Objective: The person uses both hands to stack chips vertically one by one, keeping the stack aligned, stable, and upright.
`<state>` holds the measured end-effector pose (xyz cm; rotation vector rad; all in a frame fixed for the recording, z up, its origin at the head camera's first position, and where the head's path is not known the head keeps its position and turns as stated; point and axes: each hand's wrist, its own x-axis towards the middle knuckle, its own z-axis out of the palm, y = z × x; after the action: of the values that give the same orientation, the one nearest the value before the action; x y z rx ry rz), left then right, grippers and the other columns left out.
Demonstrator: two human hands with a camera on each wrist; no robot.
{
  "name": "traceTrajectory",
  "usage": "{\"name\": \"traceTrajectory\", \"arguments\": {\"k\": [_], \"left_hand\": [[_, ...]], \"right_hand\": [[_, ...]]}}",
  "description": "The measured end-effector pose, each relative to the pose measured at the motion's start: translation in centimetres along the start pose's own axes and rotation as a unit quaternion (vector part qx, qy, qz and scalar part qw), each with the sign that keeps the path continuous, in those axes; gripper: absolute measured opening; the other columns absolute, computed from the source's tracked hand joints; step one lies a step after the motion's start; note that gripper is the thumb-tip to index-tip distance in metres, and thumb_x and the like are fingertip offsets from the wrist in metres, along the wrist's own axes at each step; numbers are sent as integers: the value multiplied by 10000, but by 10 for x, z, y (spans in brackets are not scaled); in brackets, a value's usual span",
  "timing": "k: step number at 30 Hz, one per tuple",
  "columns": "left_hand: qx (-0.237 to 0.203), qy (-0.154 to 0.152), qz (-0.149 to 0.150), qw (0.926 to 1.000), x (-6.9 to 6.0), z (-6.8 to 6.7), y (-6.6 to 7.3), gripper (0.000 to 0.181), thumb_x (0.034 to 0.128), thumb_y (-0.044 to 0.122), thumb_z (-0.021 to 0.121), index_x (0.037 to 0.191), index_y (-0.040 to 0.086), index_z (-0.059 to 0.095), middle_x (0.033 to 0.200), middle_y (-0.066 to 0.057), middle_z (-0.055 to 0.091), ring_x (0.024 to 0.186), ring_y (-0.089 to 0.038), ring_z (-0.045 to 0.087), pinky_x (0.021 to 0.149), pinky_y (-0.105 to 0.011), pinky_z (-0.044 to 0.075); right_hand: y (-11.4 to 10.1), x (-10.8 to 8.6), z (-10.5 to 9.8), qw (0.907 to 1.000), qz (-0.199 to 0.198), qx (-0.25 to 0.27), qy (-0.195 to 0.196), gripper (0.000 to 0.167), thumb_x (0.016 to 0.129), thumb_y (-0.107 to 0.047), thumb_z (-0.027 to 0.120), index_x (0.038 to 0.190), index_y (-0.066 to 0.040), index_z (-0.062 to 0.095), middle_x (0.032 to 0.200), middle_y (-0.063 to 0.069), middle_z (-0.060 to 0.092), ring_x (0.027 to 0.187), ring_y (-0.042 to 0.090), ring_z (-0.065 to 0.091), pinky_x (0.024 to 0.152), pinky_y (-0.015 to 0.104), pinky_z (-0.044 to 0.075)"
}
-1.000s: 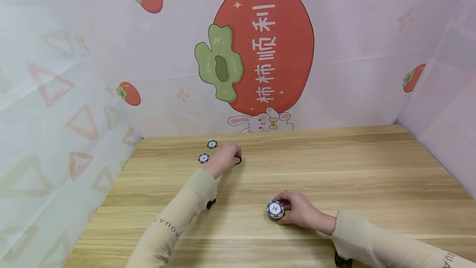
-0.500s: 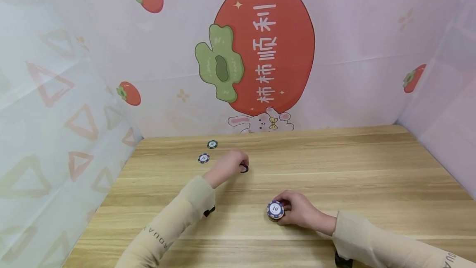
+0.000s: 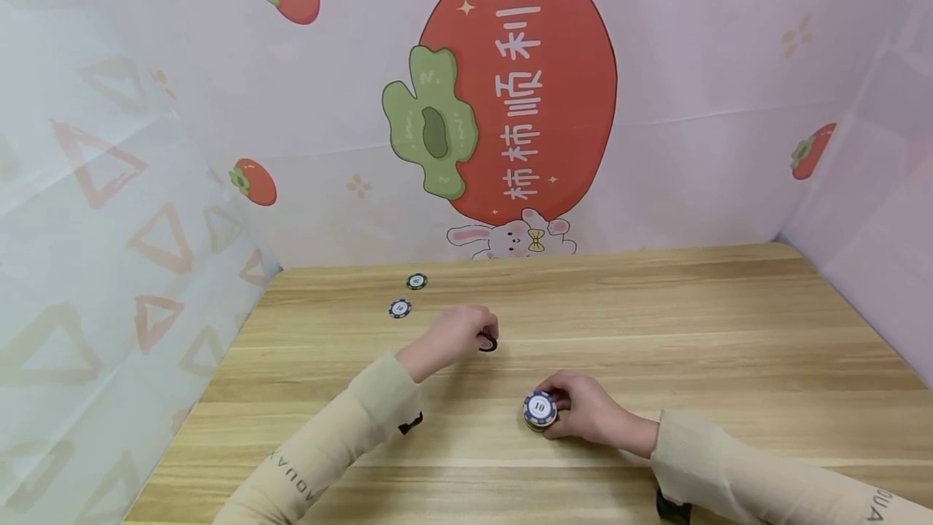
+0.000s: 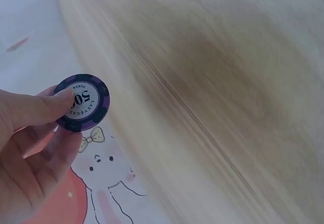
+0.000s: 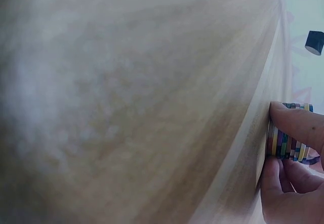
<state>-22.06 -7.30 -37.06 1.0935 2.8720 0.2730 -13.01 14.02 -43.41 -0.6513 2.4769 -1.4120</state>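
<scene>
My left hand (image 3: pixel 452 334) pinches a single black-and-purple poker chip (image 4: pixel 96 113) between thumb and fingers, above the table. In the left wrist view the chip's white centre shows a number that looks like 500, partly under the thumb. To the front right, my right hand (image 3: pixel 594 414) grips a stack of poker chips (image 3: pixel 539 409) by its sides. A blue chip marked 10 tops that stack. Edges of several colours show in the stack of chips (image 5: pixel 287 142) in the right wrist view, between the thumb and fingers.
Two loose chips lie at the back left of the wooden table (image 3: pixel 692 330): a green one (image 3: pixel 417 281) marked 20 and a blue one (image 3: pixel 399 309) marked 10. A printed cloth backdrop (image 3: pixel 685 185) stands along the table's back edge.
My left hand has moved right and toward me, carrying the black-and-purple chip closer to the stack. The right hand and its stack have stayed in place.
</scene>
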Motion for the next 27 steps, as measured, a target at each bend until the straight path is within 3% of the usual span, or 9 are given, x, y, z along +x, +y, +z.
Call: {"name": "traceTrajectory", "arguments": {"k": [9, 16, 23, 27], "left_hand": [[-564, -19, -3, 9984, -8, 0, 6, 80, 800, 84, 678, 788, 160, 656, 772, 81, 608, 721, -56, 530, 686, -242, 459], [-1072, -95, -41, 9942, -11, -1, 10, 67, 795, 65, 681, 790, 130, 662, 758, 68, 610, 709, -51, 537, 683, -221, 461], [-1632, -155, -92, 9864, -13, -1, 14, 61, 790, 38, 677, 783, 98, 671, 750, 41, 628, 702, -54, 549, 658, -196, 458], [-1903, -182, -225, 9813, -13, 1, 14, 44, 775, 64, 700, 784, 96, 672, 743, 32, 634, 680, -53, 545, 612, -185, 455]], "right_hand": [[0, 0, -1, 9999, -53, 107, 32, 460, 573, 6, 816, 982, 28, 605, 950, 60, 575, 829, 128, 571, 707, 216, 499], [6, -1, 0, 9987, -491, 83, 83, 429, 585, -20, 817, 956, 34, 607, 914, 34, 575, 799, 74, 563, 683, 210, 502], [-1, -1, -1, 9999, -20, 120, 12, 464, 580, -1, 816, 990, 34, 602, 958, 68, 576, 840, 146, 575, 716, 230, 504], [-2, -1, -1, 9999, 44, 132, 18, 467, 574, 19, 813, 990, 35, 602, 958, 63, 577, 838, 151, 577, 713, 217, 502]]}}
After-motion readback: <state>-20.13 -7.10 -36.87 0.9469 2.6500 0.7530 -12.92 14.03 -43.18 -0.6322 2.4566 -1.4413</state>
